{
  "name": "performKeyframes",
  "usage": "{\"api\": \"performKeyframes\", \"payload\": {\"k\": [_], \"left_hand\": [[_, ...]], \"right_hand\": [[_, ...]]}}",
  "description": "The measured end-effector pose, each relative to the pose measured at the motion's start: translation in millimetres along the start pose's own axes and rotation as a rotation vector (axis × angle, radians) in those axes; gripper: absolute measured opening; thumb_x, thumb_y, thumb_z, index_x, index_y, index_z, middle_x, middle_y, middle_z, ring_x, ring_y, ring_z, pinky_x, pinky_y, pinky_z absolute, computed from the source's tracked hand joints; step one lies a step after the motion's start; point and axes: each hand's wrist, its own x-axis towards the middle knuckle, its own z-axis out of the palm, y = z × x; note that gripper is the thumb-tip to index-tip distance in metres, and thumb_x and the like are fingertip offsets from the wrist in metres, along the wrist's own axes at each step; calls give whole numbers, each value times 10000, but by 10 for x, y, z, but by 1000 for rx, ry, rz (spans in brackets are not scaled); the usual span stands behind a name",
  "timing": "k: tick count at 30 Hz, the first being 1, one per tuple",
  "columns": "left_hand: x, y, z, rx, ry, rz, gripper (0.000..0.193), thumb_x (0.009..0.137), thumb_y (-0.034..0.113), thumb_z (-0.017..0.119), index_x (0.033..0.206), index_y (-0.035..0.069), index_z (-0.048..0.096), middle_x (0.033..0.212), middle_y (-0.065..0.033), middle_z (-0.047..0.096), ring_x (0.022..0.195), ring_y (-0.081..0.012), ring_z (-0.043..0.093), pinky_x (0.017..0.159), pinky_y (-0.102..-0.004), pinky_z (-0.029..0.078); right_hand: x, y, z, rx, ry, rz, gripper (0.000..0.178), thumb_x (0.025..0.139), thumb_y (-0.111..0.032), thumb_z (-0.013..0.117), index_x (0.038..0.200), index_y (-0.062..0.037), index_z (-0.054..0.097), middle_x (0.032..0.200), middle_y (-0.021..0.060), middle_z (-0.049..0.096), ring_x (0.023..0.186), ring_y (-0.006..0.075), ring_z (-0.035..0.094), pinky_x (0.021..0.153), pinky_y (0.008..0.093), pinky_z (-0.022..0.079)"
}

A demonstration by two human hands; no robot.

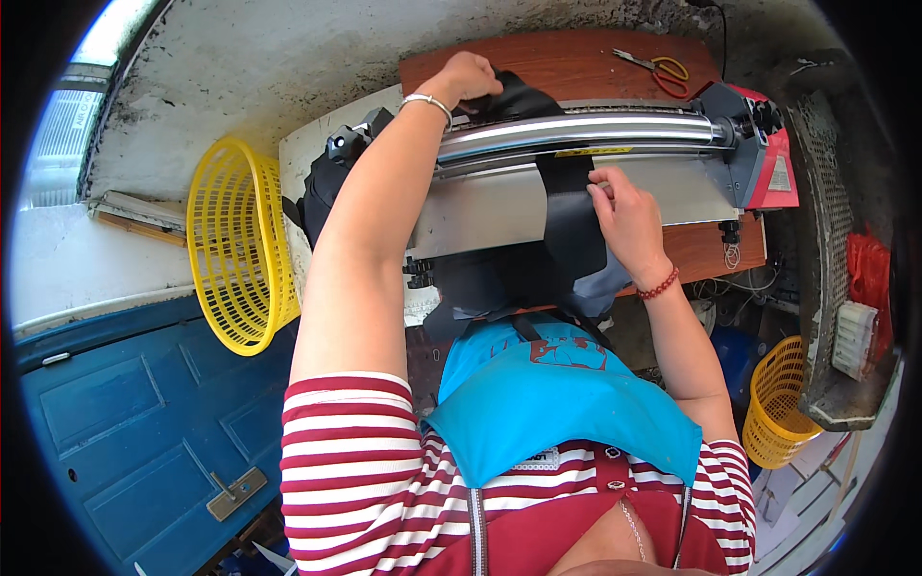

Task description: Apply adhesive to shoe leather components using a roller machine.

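A machine with a long shiny metal roller [586, 131] lies across in front of me. A black strip of sheet material [571, 206] runs under the roller and over the machine's flat metal plate [480, 206]. Behind the roller, my left hand [468, 79] has its fingers curled on the strip's far part [523, 99]. On the near side, my right hand [624, 216] pinches the strip's right edge between thumb and fingers. More black pieces [490, 278] hang over the front edge, above my lap and blue apron [567, 384].
Scissors with red and yellow handles [663, 74] lie on the brown board [595, 58] behind the machine. A yellow basket [240, 245] stands at left, another yellow basket [776, 403] at lower right. Dark material [327, 192] is heaped by the machine's left end. A wall rises behind.
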Motion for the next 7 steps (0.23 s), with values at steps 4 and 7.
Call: {"api": "performKeyframes", "payload": {"k": [4,7], "left_hand": [[-39,356,-485,-241,165,20,145,840,71,749,825,83,605,779,-35,634,690,-171,626,545,-342,598],[346,145,-1018,-224,145,0,369,901,269,758,1219,135,626,1054,-185,752,1016,-384,720,804,-552,566]], "right_hand": [[-260,88,2,87,27,29,158,953,-125,680,1101,-71,667,858,139,748,740,290,737,638,394,554],[-431,154,85,146,25,-38,201,970,-130,673,1166,-82,673,877,131,759,785,254,764,706,386,594]]}}
